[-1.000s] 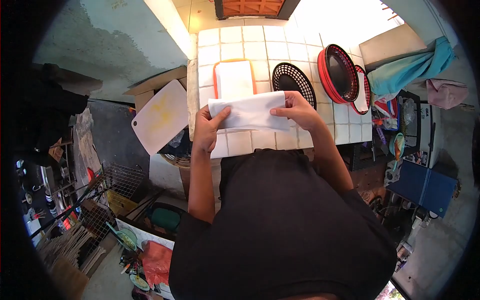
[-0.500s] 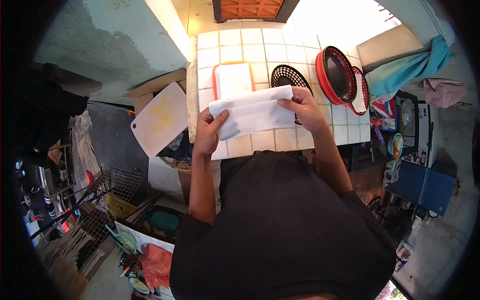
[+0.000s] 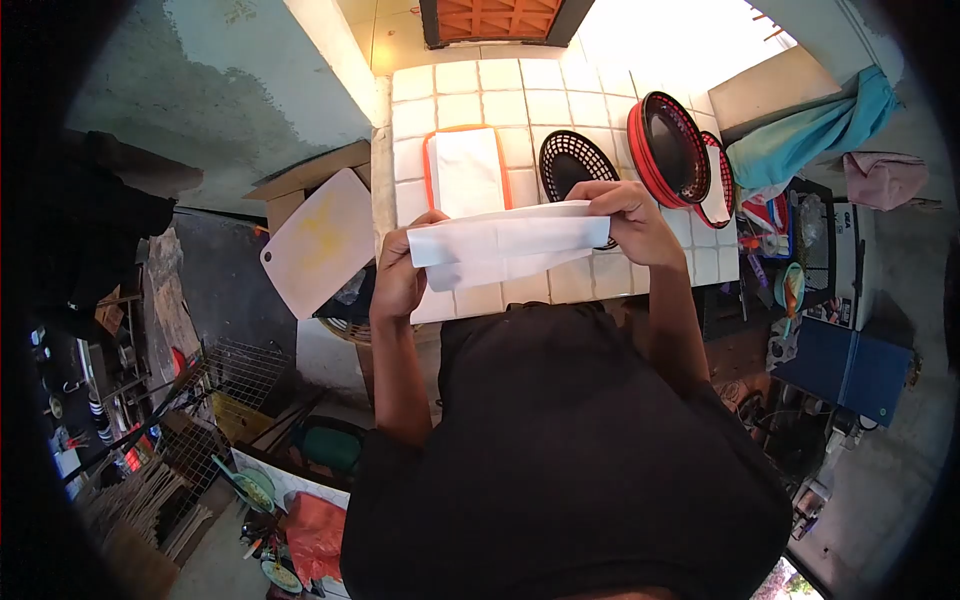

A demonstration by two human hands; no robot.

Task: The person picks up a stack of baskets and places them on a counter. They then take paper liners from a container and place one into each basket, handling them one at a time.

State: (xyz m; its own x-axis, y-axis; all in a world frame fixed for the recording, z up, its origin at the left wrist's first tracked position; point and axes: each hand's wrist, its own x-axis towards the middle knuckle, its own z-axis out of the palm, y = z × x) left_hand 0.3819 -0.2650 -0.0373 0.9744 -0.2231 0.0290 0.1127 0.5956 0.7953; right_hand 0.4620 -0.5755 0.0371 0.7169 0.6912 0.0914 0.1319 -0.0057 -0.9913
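Note:
A folded white paper sheet [image 3: 505,250] is stretched between my two hands above the front of the tiled counter. My left hand [image 3: 400,275] pinches its left end, and my right hand [image 3: 640,225] pinches its right end. Just beyond the paper, an orange-rimmed tray [image 3: 428,170] holds a stack of white sheets [image 3: 470,170]. A black oval basket [image 3: 575,160] lies behind my right hand, partly hidden by that hand and the paper.
Stacked red and black oval baskets [image 3: 670,150] stand at the counter's right, beside a red basket [image 3: 728,200] with white paper. A white cutting board [image 3: 318,245] with yellow stains leans at the left. A teal cloth [image 3: 810,135] hangs at the right.
Both hands have moved apart and the paper has tilted, its upper fold now narrower. My left hand has shifted left and slightly down, my right hand to the right.

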